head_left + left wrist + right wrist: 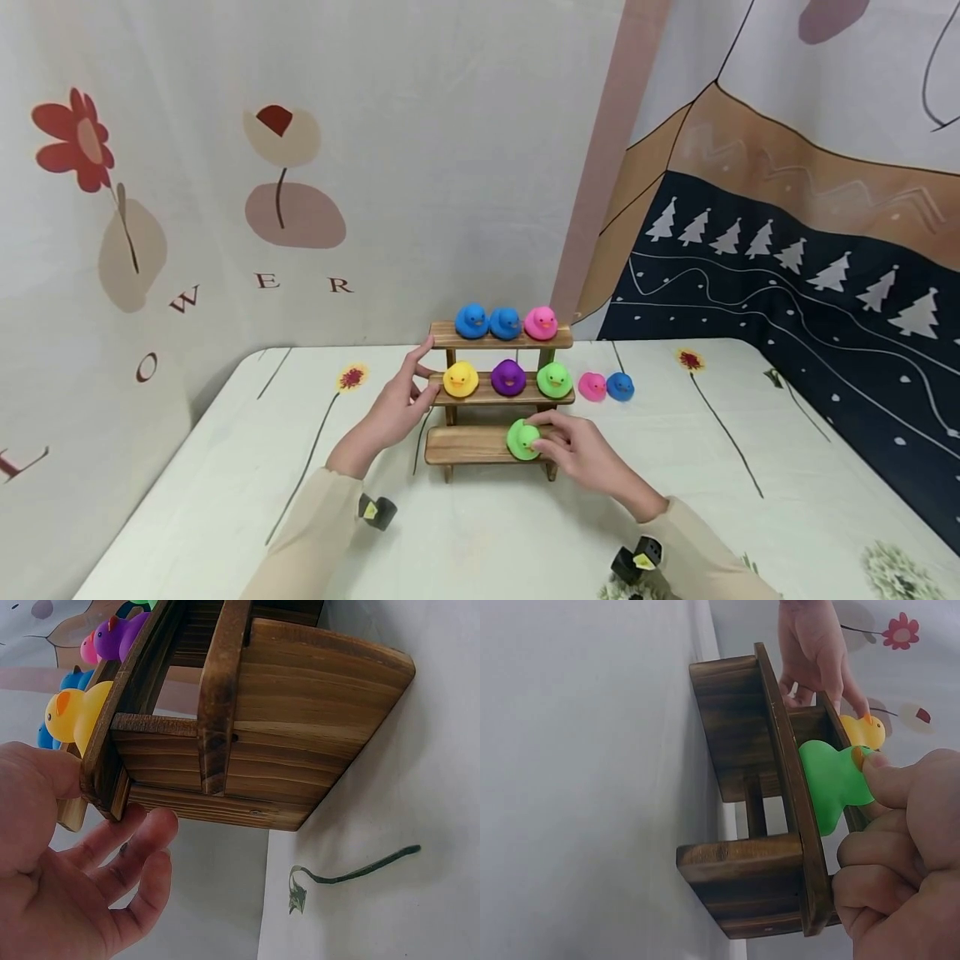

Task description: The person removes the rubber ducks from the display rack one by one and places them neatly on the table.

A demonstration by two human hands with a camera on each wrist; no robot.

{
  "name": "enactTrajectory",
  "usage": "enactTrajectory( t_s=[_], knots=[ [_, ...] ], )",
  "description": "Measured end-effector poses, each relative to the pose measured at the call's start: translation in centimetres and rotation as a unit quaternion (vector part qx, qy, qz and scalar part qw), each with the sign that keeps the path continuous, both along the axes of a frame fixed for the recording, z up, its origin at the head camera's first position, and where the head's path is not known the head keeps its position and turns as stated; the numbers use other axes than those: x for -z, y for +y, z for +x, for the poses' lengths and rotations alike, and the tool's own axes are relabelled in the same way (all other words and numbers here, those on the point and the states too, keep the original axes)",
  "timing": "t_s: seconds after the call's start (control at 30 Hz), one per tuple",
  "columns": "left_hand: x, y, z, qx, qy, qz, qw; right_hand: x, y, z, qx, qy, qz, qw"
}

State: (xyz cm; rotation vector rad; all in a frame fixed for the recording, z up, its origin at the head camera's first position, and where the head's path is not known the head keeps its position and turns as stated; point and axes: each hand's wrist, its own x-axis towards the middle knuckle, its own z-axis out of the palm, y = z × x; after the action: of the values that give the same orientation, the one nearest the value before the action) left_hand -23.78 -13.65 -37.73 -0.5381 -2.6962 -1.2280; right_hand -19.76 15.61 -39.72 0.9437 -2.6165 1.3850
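Inward points the right grip [579, 450], pinching a green duck [519, 440].

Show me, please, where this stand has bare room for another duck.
The bottom shelf is bare from its left end to the green duck in the right hand. The middle shelf and top shelf are crowded, three ducks on each.
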Motion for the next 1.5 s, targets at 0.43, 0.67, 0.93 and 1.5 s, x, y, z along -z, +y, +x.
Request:
enactTrajectory(
  t_s=[0.43, 0.67, 0.93, 1.5],
  knots=[
    [0.0, -0.1, 0.0, -0.002, -0.005, -0.005, 1.0000, -0.3, 1.3, 0.3, 0.014, -0.003, 0.008, 0.9999],
    [-0.3, 0.0, 0.0, -0.003, -0.008, 0.004, 1.0000, -0.8, 2.6, 0.1, 0.026, 0.004, 0.030, 0.9992],
    [-0.1, -0.1, -0.1, 0.002, -0.006, -0.001, 1.0000, -0.5, 4.2, 0.5, 0.059, 0.009, 0.028, 0.9978],
    [-0.3, 0.0, 0.0, 0.003, -0.004, -0.003, 1.0000, -1.1, 6.2, 0.4, 0.066, -0.028, 0.060, 0.9956]
  ],
)
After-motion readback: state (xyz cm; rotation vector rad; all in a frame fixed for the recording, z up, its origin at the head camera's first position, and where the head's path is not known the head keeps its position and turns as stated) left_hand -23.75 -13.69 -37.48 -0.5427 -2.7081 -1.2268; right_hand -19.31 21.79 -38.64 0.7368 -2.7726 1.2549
